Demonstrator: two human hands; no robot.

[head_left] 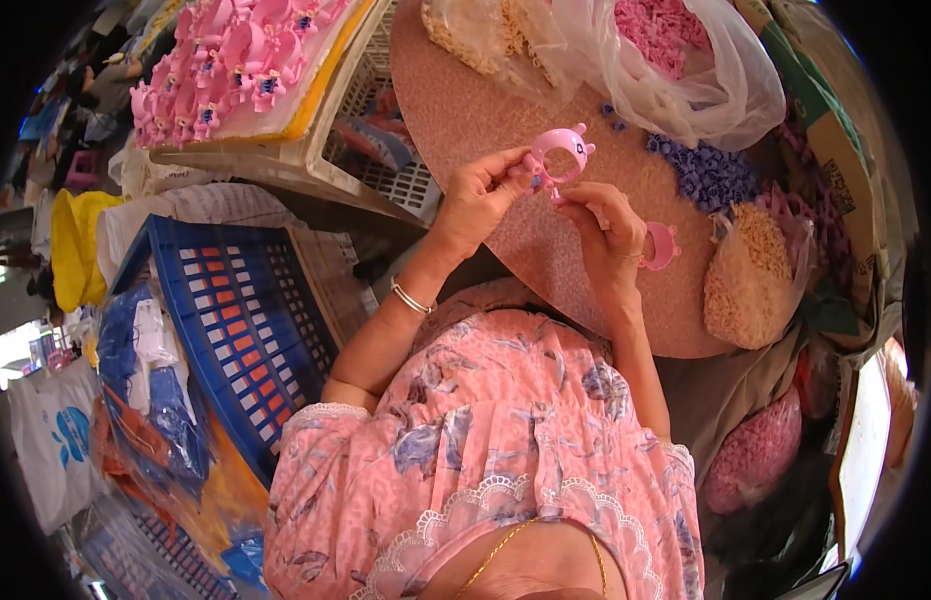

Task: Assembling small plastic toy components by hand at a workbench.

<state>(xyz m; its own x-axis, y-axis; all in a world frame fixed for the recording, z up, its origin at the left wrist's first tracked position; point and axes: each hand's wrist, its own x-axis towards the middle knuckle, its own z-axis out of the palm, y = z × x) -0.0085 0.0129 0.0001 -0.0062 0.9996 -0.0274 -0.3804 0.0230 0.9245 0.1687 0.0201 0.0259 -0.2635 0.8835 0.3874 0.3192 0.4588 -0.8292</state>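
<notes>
My left hand is raised over the round table, its thumb and fingers closed on a pink plastic ring-shaped piece. Small knobs like ears stick out of the ring, and a dark mark shows on its side. At the ring's lower edge, my right hand pinches a small pink part that touches or nearly touches it. A second pink ring piece lies on the table just right of my right wrist.
The round pinkish table bears a bag of pink parts, a pile of blue-purple parts and bags of beige parts. Finished-looking pink pieces fill a tray at upper left. A blue crate stands left of me.
</notes>
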